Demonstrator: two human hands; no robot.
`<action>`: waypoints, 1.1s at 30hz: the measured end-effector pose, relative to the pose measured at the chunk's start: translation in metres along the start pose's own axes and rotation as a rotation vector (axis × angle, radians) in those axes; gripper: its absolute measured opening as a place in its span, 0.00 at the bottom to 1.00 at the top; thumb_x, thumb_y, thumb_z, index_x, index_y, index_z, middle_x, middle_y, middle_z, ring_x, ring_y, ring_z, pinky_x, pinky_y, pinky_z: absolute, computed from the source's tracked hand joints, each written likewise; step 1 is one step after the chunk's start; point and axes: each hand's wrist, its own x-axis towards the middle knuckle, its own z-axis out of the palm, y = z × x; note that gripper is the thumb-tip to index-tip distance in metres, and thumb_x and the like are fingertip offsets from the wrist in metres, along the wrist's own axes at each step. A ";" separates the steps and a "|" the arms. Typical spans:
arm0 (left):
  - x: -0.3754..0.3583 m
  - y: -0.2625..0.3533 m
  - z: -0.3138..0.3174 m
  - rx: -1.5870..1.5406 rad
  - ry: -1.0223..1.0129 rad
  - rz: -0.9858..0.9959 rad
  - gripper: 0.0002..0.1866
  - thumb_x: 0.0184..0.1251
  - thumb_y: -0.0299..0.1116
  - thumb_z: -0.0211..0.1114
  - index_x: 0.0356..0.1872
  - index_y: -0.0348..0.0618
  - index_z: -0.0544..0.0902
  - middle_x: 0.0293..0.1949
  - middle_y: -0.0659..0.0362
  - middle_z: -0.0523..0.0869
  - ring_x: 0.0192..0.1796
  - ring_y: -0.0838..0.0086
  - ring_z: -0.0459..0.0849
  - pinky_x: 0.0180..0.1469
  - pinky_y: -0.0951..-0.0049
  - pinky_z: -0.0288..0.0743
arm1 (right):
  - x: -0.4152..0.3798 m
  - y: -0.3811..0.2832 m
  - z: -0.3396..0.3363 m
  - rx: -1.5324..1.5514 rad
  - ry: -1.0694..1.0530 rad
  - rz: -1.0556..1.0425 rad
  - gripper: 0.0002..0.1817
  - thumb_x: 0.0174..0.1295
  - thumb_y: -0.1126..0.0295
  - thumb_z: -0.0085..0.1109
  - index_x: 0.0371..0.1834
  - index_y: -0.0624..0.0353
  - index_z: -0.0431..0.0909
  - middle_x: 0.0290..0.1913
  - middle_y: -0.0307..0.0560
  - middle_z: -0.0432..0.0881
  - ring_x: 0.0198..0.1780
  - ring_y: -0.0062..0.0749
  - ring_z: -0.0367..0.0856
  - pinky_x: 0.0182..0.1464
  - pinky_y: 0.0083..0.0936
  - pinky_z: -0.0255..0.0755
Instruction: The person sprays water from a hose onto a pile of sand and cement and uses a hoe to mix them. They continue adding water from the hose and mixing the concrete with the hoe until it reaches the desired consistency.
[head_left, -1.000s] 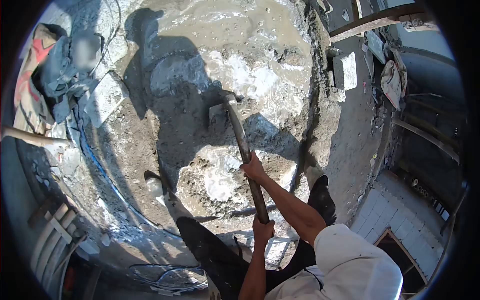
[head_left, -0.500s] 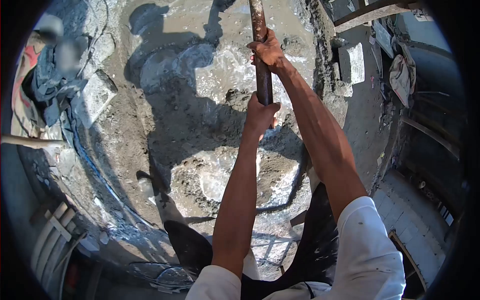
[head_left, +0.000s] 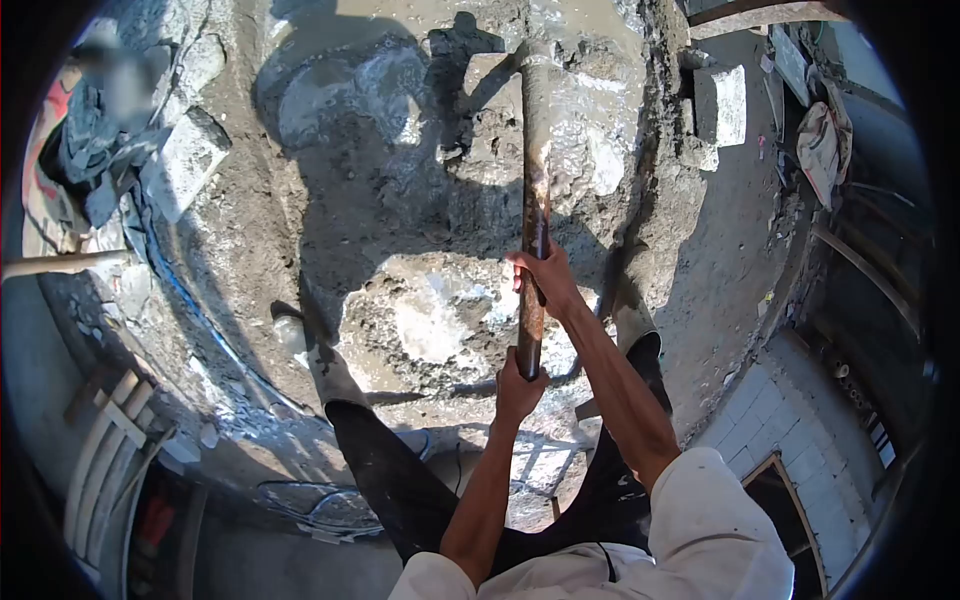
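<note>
A long-handled hoe (head_left: 536, 210) runs from near my body out over wet grey mortar (head_left: 340, 215). My left hand (head_left: 520, 388) is wrapped round the butt of the handle, close to my legs. Higher up, my right hand (head_left: 548, 278) grips the same handle with its fingers curled round it. At the far end the hoe's head is smeared with mortar and hard to tell apart from the mix. A pale, drier patch of mix (head_left: 430, 330) lies just left of my hands.
My boots (head_left: 335, 375) straddle the near edge of the mix. Concrete chunks lie left (head_left: 187, 165) and right (head_left: 722, 105). A blue hose (head_left: 195, 310) curves along the left side. A wooden pole (head_left: 65, 264) juts in from the left, above a stack of planks (head_left: 105, 470).
Both hands have drawn the hoe back toward my body, so more of its handle shows beyond them. Both hands still hold the handle.
</note>
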 end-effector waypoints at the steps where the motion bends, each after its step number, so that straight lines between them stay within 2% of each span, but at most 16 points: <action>1: -0.004 0.002 0.000 -0.011 -0.008 -0.015 0.17 0.51 0.26 0.66 0.41 0.38 0.70 0.20 0.60 0.77 0.16 0.76 0.75 0.19 0.73 0.70 | -0.007 -0.021 0.000 -0.037 -0.029 0.072 0.15 0.55 0.69 0.67 0.37 0.61 0.68 0.23 0.43 0.75 0.20 0.29 0.77 0.22 0.28 0.77; 3: 0.002 0.017 0.002 -0.092 0.010 0.139 0.18 0.51 0.27 0.66 0.41 0.37 0.70 0.20 0.61 0.77 0.17 0.78 0.75 0.20 0.74 0.70 | 0.002 -0.070 0.006 -0.020 -0.078 0.030 0.17 0.56 0.66 0.67 0.38 0.61 0.67 0.23 0.43 0.75 0.22 0.30 0.80 0.25 0.28 0.80; 5: 0.015 0.032 0.010 -0.400 -0.091 0.035 0.18 0.52 0.23 0.65 0.43 0.37 0.67 0.20 0.61 0.75 0.17 0.80 0.73 0.18 0.76 0.67 | 0.042 -0.103 0.011 -0.021 -0.060 -0.179 0.20 0.57 0.67 0.66 0.42 0.64 0.65 0.23 0.43 0.76 0.21 0.28 0.80 0.25 0.25 0.81; 6: 0.032 0.047 0.013 -0.339 -0.058 0.010 0.18 0.51 0.23 0.65 0.41 0.39 0.67 0.20 0.59 0.75 0.17 0.77 0.74 0.19 0.74 0.68 | 0.068 -0.112 0.008 -0.219 -0.110 -0.198 0.21 0.57 0.69 0.65 0.43 0.66 0.62 0.23 0.43 0.75 0.21 0.26 0.80 0.22 0.23 0.79; 7: 0.037 0.054 0.014 -0.269 -0.030 -0.018 0.17 0.50 0.23 0.64 0.39 0.40 0.66 0.20 0.57 0.74 0.17 0.74 0.74 0.20 0.71 0.68 | 0.083 -0.108 0.009 -0.120 -0.171 -0.178 0.20 0.57 0.71 0.63 0.43 0.66 0.62 0.22 0.43 0.74 0.22 0.25 0.79 0.20 0.21 0.77; 11: -0.010 0.036 0.032 -0.655 -0.108 -0.295 0.17 0.46 0.22 0.65 0.37 0.40 0.67 0.21 0.62 0.72 0.15 0.76 0.71 0.18 0.73 0.67 | 0.083 -0.028 -0.006 -0.267 -0.013 0.081 0.22 0.54 0.76 0.60 0.48 0.63 0.60 0.22 0.44 0.72 0.17 0.27 0.72 0.17 0.29 0.71; 15: -0.093 -0.008 0.034 -0.463 -0.168 -0.509 0.19 0.43 0.23 0.65 0.39 0.37 0.69 0.19 0.61 0.71 0.15 0.74 0.74 0.18 0.71 0.67 | 0.014 0.059 -0.046 -0.180 0.163 0.333 0.24 0.51 0.77 0.60 0.49 0.61 0.60 0.22 0.46 0.71 0.15 0.28 0.71 0.16 0.32 0.69; 20: -0.142 -0.028 0.019 -0.264 -0.229 -0.478 0.23 0.47 0.27 0.66 0.47 0.34 0.71 0.22 0.57 0.77 0.18 0.74 0.78 0.21 0.70 0.71 | -0.043 0.069 -0.058 -0.222 0.237 0.214 0.17 0.51 0.79 0.59 0.41 0.62 0.63 0.20 0.45 0.72 0.13 0.29 0.72 0.16 0.30 0.71; 23: -0.107 -0.026 -0.001 0.107 -0.135 -0.143 0.24 0.50 0.34 0.67 0.48 0.35 0.71 0.24 0.46 0.81 0.25 0.54 0.84 0.30 0.60 0.76 | -0.036 0.021 -0.030 -0.060 0.218 0.142 0.14 0.51 0.79 0.59 0.37 0.62 0.64 0.19 0.45 0.72 0.13 0.29 0.73 0.16 0.29 0.72; 24: -0.085 -0.021 -0.011 0.071 -0.118 -0.194 0.25 0.50 0.36 0.68 0.47 0.36 0.70 0.27 0.42 0.82 0.32 0.46 0.84 0.35 0.55 0.76 | -0.024 0.004 -0.014 -0.015 0.155 0.102 0.12 0.52 0.80 0.58 0.35 0.62 0.64 0.19 0.44 0.72 0.13 0.28 0.73 0.16 0.28 0.72; 25: -0.060 -0.017 -0.023 0.084 -0.064 -0.097 0.24 0.50 0.37 0.68 0.46 0.38 0.70 0.28 0.43 0.83 0.34 0.45 0.84 0.35 0.53 0.75 | -0.009 -0.015 0.007 0.006 0.118 0.024 0.11 0.52 0.79 0.59 0.33 0.62 0.65 0.19 0.44 0.72 0.13 0.28 0.73 0.16 0.28 0.73; 26: -0.035 0.009 -0.042 0.096 0.002 -0.077 0.22 0.50 0.36 0.68 0.45 0.41 0.71 0.27 0.44 0.83 0.34 0.47 0.84 0.35 0.55 0.76 | 0.006 -0.037 0.033 0.006 0.040 -0.083 0.11 0.52 0.79 0.59 0.33 0.61 0.64 0.19 0.44 0.72 0.13 0.27 0.73 0.16 0.28 0.73; 27: -0.008 0.015 -0.058 -0.009 -0.002 -0.034 0.19 0.51 0.32 0.69 0.41 0.39 0.71 0.23 0.55 0.77 0.25 0.71 0.78 0.31 0.68 0.72 | 0.022 -0.062 0.062 -0.063 0.034 -0.085 0.12 0.52 0.79 0.59 0.33 0.61 0.64 0.20 0.44 0.73 0.14 0.27 0.73 0.16 0.27 0.73; 28: 0.017 0.020 -0.077 -0.010 0.017 0.007 0.18 0.50 0.30 0.69 0.38 0.40 0.69 0.22 0.60 0.73 0.24 0.76 0.72 0.29 0.71 0.69 | 0.040 -0.079 0.090 -0.054 -0.009 -0.133 0.13 0.52 0.78 0.59 0.33 0.62 0.63 0.20 0.45 0.73 0.14 0.27 0.73 0.16 0.26 0.73; 30: 0.056 0.044 -0.117 -0.200 0.042 0.011 0.16 0.46 0.26 0.65 0.37 0.41 0.69 0.23 0.57 0.76 0.25 0.71 0.75 0.30 0.67 0.71 | 0.074 -0.098 0.144 -0.090 -0.144 -0.249 0.12 0.53 0.78 0.59 0.34 0.63 0.64 0.21 0.45 0.74 0.17 0.26 0.75 0.19 0.26 0.75; 33: 0.080 0.046 -0.157 -0.356 0.034 -0.087 0.15 0.46 0.23 0.64 0.36 0.39 0.69 0.19 0.59 0.73 0.18 0.76 0.75 0.19 0.71 0.68 | 0.120 -0.073 0.203 -0.189 -0.231 -0.271 0.11 0.53 0.77 0.61 0.33 0.65 0.66 0.20 0.46 0.74 0.17 0.27 0.75 0.19 0.27 0.74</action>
